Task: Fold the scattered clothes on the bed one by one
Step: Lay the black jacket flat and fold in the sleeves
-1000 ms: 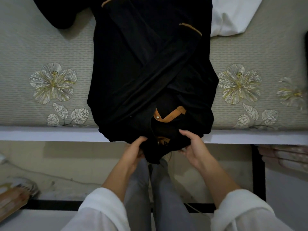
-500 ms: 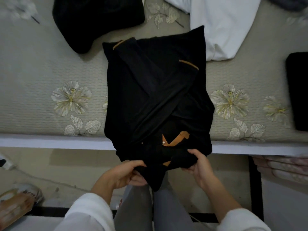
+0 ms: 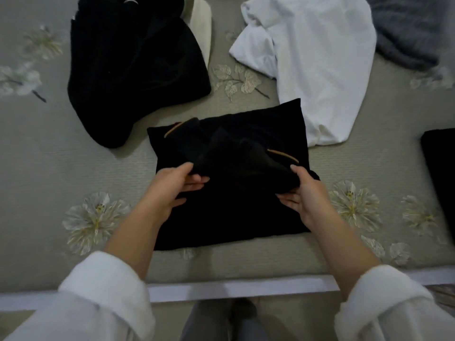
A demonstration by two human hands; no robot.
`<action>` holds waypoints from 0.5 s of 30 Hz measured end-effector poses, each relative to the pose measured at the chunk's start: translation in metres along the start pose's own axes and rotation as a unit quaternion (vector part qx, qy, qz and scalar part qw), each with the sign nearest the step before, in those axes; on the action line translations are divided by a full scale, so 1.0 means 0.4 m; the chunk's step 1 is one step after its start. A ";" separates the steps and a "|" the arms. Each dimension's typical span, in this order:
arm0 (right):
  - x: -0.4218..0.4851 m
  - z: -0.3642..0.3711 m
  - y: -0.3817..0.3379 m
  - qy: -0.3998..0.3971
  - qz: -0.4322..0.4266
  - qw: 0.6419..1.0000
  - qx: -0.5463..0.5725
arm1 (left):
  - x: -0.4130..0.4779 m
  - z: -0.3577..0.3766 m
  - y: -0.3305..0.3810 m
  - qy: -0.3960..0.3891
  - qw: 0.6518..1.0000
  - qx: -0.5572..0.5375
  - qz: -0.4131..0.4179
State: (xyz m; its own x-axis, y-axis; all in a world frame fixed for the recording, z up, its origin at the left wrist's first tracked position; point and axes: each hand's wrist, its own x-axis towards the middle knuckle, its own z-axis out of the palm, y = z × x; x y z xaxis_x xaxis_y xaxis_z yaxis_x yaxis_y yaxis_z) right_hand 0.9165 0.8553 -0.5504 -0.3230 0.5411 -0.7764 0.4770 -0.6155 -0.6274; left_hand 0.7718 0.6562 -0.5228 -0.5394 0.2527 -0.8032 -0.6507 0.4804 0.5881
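Observation:
A black shirt with tan trim (image 3: 229,212) lies folded in half on the bed (image 3: 103,168), near its front edge. My left hand (image 3: 170,190) grips the left end of the folded-over edge, thumb on top and fingers underneath. My right hand (image 3: 305,193) grips the right end of that edge the same way. The top layer is a little raised between my hands.
A crumpled black garment (image 3: 133,70) lies at the back left, with a cream one (image 3: 202,28) behind it. A white shirt (image 3: 317,67) is spread at the back right, a grey fuzzy garment (image 3: 408,28) beyond it, and a black item (image 3: 440,173) at the right edge.
Both hands lifted the collar end that hung over the bed's front edge and carried it away from me, over the shirt. The shirt now lies doubled on the bed.

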 end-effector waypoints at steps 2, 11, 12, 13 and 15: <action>0.062 0.042 -0.053 0.011 -0.011 1.000 0.003 | 0.072 -0.001 0.067 0.005 1.000 0.004 0.003; 0.183 0.085 -0.029 0.100 -0.290 0.892 -0.332 | 0.262 0.021 0.039 0.165 0.910 0.246 0.291; 0.179 0.073 0.003 0.084 -0.346 0.836 -0.419 | 0.259 0.022 -0.009 0.158 0.870 0.332 0.329; 0.181 0.062 0.032 0.058 -0.372 0.780 -0.500 | 0.258 0.021 -0.057 0.139 0.841 0.402 0.333; 0.201 0.043 0.077 0.021 -0.358 0.692 -0.626 | 0.264 0.015 -0.141 0.111 0.812 0.495 0.288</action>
State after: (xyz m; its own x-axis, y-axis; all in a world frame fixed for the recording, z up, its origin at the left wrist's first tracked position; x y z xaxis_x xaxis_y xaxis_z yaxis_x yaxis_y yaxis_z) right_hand 0.8911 0.8699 -0.6331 -0.8321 0.4825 -0.2734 0.5494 0.7846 -0.2875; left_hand 0.7549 0.6609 -0.6414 -0.7569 0.5693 -0.3209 0.4322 0.8044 0.4076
